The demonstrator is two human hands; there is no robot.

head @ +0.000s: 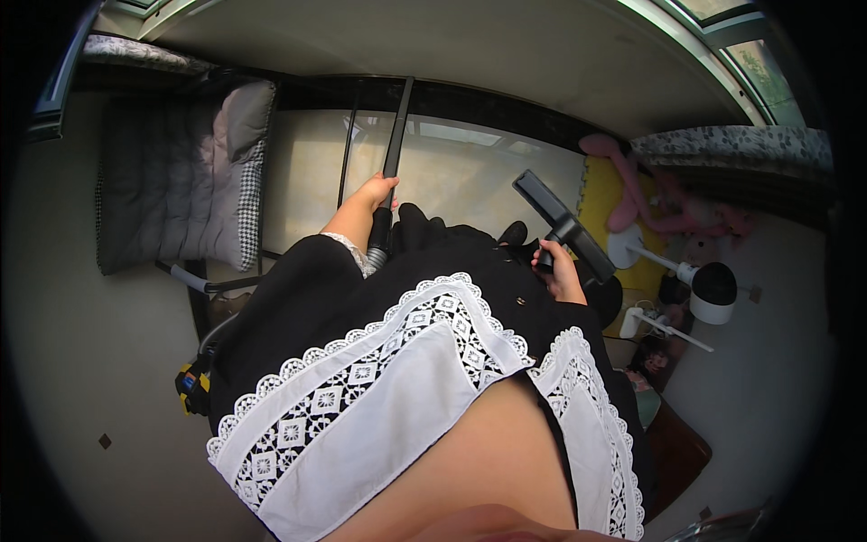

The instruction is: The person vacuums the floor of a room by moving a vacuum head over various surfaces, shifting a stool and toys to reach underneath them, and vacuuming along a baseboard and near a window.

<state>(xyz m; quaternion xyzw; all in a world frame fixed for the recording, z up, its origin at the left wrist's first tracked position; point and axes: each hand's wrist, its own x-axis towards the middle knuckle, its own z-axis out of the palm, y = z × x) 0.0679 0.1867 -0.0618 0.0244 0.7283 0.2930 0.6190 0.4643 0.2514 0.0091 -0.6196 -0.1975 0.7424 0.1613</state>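
Note:
My left hand (376, 192) grips a black vacuum cleaner wand (397, 129), which points away from me toward the wall. Below that hand, a grey corrugated hose (376, 256) joins the wand and runs out of sight beneath my sleeve. In my right hand (561, 272) is a wide black floor nozzle (563, 225), held by its neck. The nozzle is tilted and apart from the wand, with its long slotted head raised above the floor (467, 176).
A grey cushioned chair (183, 183) stands at left, near a yellow and black vacuum cleaner body (194, 387). At right are a white lamp (712, 298), pink plush limbs (633, 190), a yellow foam mat (596, 183) and a brown wooden surface (681, 447). A white wall (474, 54) rises ahead.

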